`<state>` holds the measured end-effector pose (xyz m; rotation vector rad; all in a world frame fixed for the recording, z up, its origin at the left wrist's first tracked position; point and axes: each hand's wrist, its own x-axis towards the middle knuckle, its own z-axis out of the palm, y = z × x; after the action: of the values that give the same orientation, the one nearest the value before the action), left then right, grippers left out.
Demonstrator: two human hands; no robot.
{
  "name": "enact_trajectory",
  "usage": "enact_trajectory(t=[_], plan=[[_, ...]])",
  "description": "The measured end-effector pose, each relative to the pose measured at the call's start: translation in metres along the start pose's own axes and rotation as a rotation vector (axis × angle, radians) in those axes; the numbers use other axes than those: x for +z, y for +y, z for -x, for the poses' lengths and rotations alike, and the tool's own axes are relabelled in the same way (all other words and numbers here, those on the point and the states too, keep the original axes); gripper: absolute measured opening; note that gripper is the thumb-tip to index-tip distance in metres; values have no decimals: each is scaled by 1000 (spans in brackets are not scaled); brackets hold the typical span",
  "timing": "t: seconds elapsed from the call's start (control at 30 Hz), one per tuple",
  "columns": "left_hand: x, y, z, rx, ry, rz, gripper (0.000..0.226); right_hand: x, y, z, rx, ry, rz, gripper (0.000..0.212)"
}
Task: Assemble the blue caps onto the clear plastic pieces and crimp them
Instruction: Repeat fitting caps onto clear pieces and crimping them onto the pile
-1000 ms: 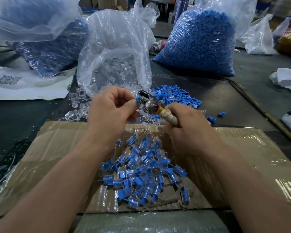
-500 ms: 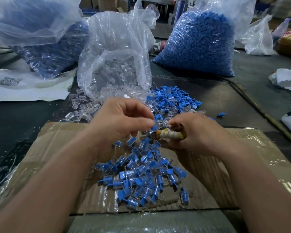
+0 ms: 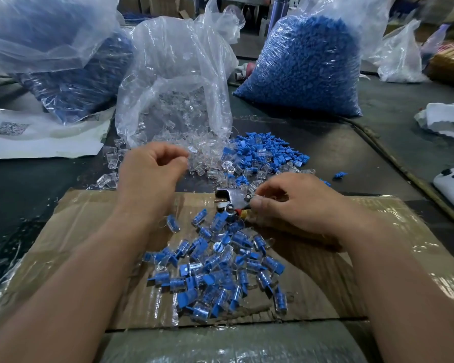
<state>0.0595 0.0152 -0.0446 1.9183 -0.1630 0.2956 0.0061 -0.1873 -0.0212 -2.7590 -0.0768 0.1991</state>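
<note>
Our left hand [image 3: 152, 176] hovers, fingers loosely curled, empty; our right hand [image 3: 296, 208] fingers grip the crimper [image 3: 230, 197], pile [image 3: 215, 268] at 6 o'clock.

A small assembly workshop: a bulging sack of blue caps [image 3: 307, 66] and a bag of clear plastic pieces [image 3: 178, 106] stand far on the dark desk [image 3: 351, 158], with assembled parts [image 3: 215, 263] heaped on near cardboard [image 3: 76, 231].

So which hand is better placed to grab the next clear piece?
Left. The left hand hovers, seemingly empty, right beside the loose clear pieces, while the right hand grips the crimping tool.
</note>
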Motion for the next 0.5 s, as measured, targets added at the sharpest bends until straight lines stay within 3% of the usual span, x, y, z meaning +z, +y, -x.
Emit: enact_trajectory(t=[0.1, 0.23, 0.33, 0.5], plan=[[3, -1, 1, 39, -101, -129, 15, 2, 2, -2, -9, 75, 34, 32], [10, -4, 2, 137, -366, -444, 33, 4, 2, -4, -30, 161, 40, 27], [13, -4, 3, 109, -507, -519, 40, 6, 3, -5, -37, 249, 29, 24], [14, -5, 1, 92, -536, -561, 42, 11, 3, -8, -40, 390, 4, 17]])
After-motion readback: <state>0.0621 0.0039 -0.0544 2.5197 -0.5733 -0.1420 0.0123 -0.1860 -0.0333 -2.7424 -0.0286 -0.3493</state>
